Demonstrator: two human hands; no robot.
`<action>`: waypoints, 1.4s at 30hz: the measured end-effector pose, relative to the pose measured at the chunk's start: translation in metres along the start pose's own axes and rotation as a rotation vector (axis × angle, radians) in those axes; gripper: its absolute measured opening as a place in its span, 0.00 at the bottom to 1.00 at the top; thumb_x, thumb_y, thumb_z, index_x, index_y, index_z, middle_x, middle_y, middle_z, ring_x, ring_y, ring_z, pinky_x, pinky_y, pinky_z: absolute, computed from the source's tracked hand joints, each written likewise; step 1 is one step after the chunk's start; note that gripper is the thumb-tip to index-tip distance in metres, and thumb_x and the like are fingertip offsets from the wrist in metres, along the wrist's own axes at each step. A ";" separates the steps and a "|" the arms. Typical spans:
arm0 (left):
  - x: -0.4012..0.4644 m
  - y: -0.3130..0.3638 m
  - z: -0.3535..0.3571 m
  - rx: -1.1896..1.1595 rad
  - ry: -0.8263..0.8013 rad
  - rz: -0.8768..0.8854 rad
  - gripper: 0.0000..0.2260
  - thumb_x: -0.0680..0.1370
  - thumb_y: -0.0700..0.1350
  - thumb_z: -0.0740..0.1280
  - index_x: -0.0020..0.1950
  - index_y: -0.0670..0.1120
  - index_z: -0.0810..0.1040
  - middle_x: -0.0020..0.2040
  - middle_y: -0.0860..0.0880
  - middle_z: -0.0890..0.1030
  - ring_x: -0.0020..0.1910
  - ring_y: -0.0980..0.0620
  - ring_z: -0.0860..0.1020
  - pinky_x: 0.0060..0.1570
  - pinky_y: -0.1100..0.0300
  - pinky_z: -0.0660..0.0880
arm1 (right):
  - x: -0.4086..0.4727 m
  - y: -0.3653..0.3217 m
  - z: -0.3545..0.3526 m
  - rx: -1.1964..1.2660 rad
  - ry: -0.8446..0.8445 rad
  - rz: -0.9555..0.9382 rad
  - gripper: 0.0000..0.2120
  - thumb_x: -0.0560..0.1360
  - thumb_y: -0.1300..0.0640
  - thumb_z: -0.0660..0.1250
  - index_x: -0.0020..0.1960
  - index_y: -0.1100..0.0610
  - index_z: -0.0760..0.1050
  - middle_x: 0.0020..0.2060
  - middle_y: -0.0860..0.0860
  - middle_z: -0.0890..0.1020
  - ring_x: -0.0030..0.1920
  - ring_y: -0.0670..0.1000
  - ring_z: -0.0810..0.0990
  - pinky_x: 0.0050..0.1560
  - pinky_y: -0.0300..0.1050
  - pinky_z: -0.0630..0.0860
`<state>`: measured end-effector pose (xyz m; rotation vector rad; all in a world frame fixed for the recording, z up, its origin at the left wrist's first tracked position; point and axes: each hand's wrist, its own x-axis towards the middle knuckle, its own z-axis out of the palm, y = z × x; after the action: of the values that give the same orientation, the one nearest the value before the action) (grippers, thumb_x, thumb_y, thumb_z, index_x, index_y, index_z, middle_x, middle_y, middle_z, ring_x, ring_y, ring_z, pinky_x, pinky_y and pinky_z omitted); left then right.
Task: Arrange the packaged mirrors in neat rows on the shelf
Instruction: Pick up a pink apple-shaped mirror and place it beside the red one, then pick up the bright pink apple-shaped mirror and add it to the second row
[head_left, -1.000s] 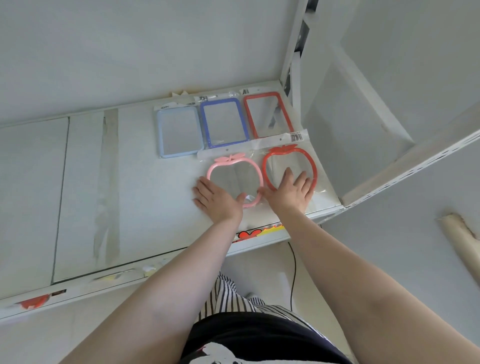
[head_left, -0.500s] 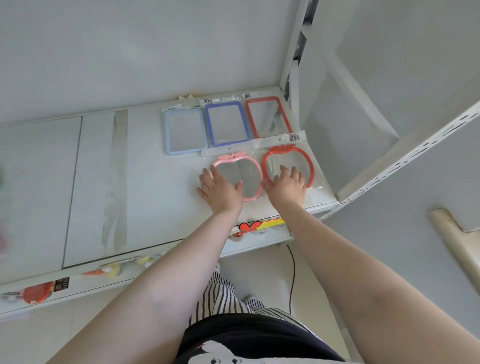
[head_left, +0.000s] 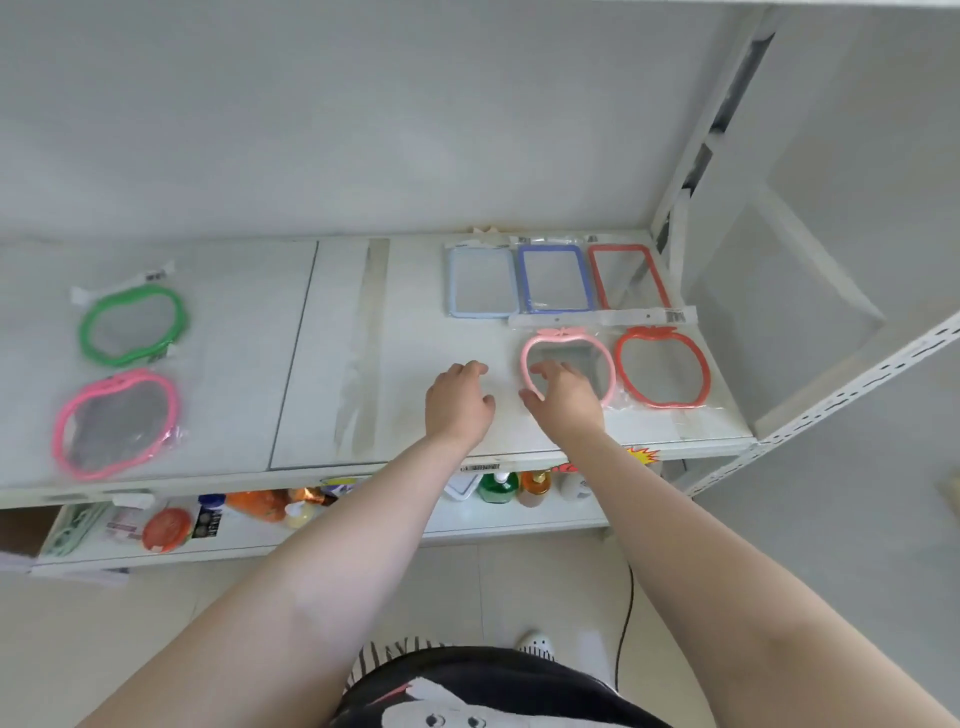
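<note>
Seven packaged mirrors lie on the shelf (head_left: 405, 312). Three rectangular: light-blue (head_left: 479, 281), blue (head_left: 554, 278), red (head_left: 627, 275), beyond the hands. Four apple-shaped: pale-pink (head_left: 597, 364) under the right hand (head_left: 563, 402), red (head_left: 662, 366) to its right; green (head_left: 132, 325) and bright-pink (head_left: 117, 423) far to the left of the left hand (head_left: 457, 402). Both hands loosely spread, holding nothing.

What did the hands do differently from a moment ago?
The left hand slid left, off the pale pink apple-shaped mirror, and now sits over the bare white shelf. The right hand moved left, off the red apple-shaped mirror onto the pale pink one. Neither hand grips anything. Both mirrors and the three rectangular mirrors stayed put.
</note>
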<state>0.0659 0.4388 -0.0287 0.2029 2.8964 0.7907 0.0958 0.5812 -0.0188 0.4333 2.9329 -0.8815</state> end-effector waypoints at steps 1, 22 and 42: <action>-0.006 -0.014 -0.008 -0.001 -0.001 0.000 0.20 0.77 0.42 0.63 0.69 0.47 0.70 0.66 0.47 0.74 0.65 0.45 0.72 0.64 0.54 0.69 | -0.004 -0.011 0.008 0.003 -0.002 -0.010 0.21 0.76 0.51 0.66 0.67 0.55 0.71 0.62 0.54 0.75 0.64 0.56 0.73 0.56 0.48 0.74; -0.147 -0.358 -0.187 -0.081 0.132 -0.233 0.18 0.77 0.42 0.63 0.67 0.45 0.72 0.66 0.46 0.76 0.66 0.45 0.73 0.62 0.52 0.71 | -0.137 -0.299 0.220 -0.074 -0.148 -0.115 0.19 0.77 0.50 0.64 0.66 0.54 0.71 0.60 0.53 0.76 0.62 0.55 0.74 0.57 0.51 0.75; -0.115 -0.467 -0.254 -0.172 0.282 -0.543 0.16 0.78 0.43 0.62 0.67 0.45 0.72 0.63 0.44 0.76 0.60 0.43 0.75 0.60 0.49 0.73 | -0.043 -0.442 0.296 -0.138 -0.276 -0.392 0.19 0.77 0.51 0.63 0.66 0.53 0.72 0.63 0.53 0.76 0.63 0.55 0.74 0.60 0.51 0.75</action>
<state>0.0937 -0.1040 -0.0402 -0.7344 2.8721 1.0080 0.0037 0.0559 -0.0252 -0.2607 2.8309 -0.6922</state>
